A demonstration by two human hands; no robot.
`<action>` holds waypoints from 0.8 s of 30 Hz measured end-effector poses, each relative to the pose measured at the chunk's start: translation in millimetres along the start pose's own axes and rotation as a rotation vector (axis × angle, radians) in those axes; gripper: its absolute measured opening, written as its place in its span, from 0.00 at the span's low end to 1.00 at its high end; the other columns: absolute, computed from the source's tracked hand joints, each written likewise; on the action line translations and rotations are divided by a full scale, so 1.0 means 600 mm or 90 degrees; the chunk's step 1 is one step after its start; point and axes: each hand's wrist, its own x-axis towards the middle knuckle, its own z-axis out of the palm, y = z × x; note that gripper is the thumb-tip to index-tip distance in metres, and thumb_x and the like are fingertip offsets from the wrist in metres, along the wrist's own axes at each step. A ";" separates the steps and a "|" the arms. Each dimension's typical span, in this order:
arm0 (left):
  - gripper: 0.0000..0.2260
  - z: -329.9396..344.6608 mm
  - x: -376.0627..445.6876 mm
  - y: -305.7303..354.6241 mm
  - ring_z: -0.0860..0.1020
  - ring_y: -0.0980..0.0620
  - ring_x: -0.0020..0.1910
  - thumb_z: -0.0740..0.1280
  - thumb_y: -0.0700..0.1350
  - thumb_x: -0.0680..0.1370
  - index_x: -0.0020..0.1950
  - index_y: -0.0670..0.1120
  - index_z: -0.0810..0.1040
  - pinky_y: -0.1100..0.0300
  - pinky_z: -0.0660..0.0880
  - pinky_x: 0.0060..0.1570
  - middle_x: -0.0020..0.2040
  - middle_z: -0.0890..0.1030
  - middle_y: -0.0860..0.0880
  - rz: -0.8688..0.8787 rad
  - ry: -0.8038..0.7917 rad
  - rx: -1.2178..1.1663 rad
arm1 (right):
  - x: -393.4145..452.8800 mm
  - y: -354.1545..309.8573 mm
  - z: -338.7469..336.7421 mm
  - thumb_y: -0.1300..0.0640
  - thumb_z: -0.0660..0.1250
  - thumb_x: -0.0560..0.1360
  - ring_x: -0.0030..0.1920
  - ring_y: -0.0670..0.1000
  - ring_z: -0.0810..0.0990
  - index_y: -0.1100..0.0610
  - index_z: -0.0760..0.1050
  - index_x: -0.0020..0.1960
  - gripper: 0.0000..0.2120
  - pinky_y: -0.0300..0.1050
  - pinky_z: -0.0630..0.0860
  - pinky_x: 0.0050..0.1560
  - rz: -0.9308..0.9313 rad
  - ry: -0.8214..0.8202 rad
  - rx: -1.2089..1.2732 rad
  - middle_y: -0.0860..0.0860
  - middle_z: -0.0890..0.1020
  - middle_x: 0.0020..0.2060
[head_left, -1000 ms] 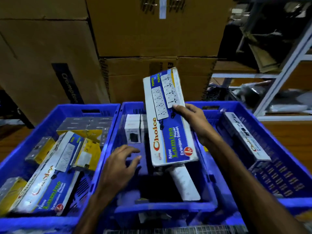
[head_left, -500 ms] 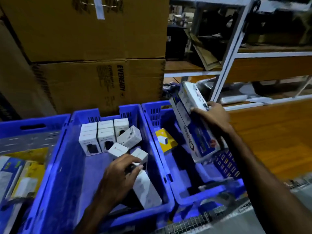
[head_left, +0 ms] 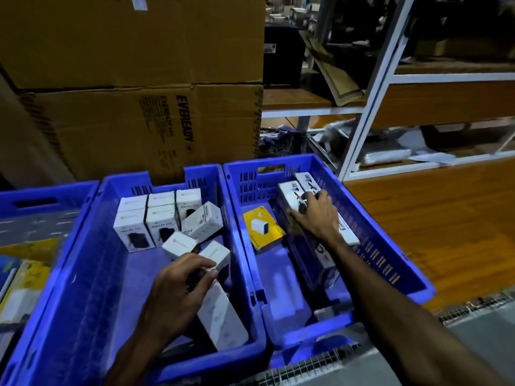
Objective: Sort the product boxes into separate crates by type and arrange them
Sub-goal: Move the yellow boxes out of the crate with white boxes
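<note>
So there are three blue plastic crates side by side here. The middle blue plastic crate (head_left: pixel 83 274) has a bunch of small white cardboard product boxes (head_left: pixel 145 218) standing in neat rows at the far end, plus a couple tipped over loose, like the tilted white box (head_left: pixel 203 225) leaning against the rows. The left hand (head_left: pixel 178 291) is down in this crate with its fingers curled around a small white box (head_left: pixel 214 253) that lies across the top of a long white box (head_left: pixel 223 319) near the front wall; something dark sits under the fingers but I can't tell what it is.

The right blue plastic crate (head_left: pixel 390 246) holds the long white-and-blue extension socket boxes (head_left: pixel 295 190), lined up along its right wall. The right hand (head_left: pixel 315 215) is laid on top of them, fingers fairly straight and spread over the pack, pressing rather than pinching as far as I can tell. Just left of those, flat on the crate floor, is a yellow flat product box (head_left: pixel 263 227) with a white plug pictured on it.

The left blue crate (head_left: pixel 41 196) is only partly in view, with yellow and blue packs inside, pretty blurry. Behind the crates are big brown cardboard cartons (head_left: pixel 139 79), one printed EVEREADY, and a white metal shelving rack (head_left: pixel 373 101) off to the right over a wooden floor (head_left: pixel 432 218).
</note>
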 end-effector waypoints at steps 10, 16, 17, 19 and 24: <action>0.05 0.012 0.008 0.026 0.82 0.58 0.42 0.77 0.42 0.75 0.49 0.51 0.85 0.63 0.76 0.39 0.43 0.83 0.58 -0.017 0.009 -0.022 | -0.068 0.055 -0.131 0.48 0.75 0.76 0.38 0.45 0.82 0.53 0.82 0.56 0.12 0.43 0.77 0.43 -0.230 -0.234 0.259 0.48 0.85 0.43; 0.05 0.075 0.033 0.075 0.80 0.58 0.41 0.73 0.50 0.77 0.50 0.52 0.84 0.57 0.77 0.42 0.44 0.81 0.60 0.058 -0.063 -0.036 | -0.137 0.102 -0.175 0.53 0.79 0.73 0.41 0.41 0.84 0.52 0.84 0.53 0.10 0.38 0.78 0.43 -0.328 -0.549 0.162 0.47 0.87 0.44; 0.06 0.089 0.038 0.083 0.81 0.58 0.42 0.72 0.52 0.77 0.51 0.52 0.84 0.57 0.77 0.43 0.45 0.82 0.59 0.072 -0.076 -0.036 | -0.142 0.106 -0.175 0.50 0.80 0.72 0.41 0.39 0.83 0.52 0.85 0.54 0.13 0.35 0.77 0.43 -0.346 -0.571 0.120 0.45 0.87 0.45; 0.08 0.113 0.046 0.100 0.82 0.57 0.44 0.71 0.54 0.78 0.51 0.52 0.84 0.56 0.78 0.45 0.47 0.83 0.58 0.090 -0.091 -0.041 | -0.146 0.116 -0.160 0.51 0.80 0.71 0.40 0.39 0.81 0.52 0.85 0.57 0.17 0.32 0.73 0.42 -0.377 -0.611 0.016 0.43 0.85 0.45; 0.09 0.151 0.053 0.107 0.83 0.56 0.45 0.69 0.55 0.78 0.51 0.52 0.84 0.51 0.80 0.45 0.46 0.84 0.57 0.124 -0.110 0.009 | -0.137 0.157 -0.112 0.57 0.72 0.76 0.55 0.55 0.84 0.51 0.80 0.64 0.17 0.42 0.77 0.51 -0.417 -0.630 -0.093 0.52 0.85 0.57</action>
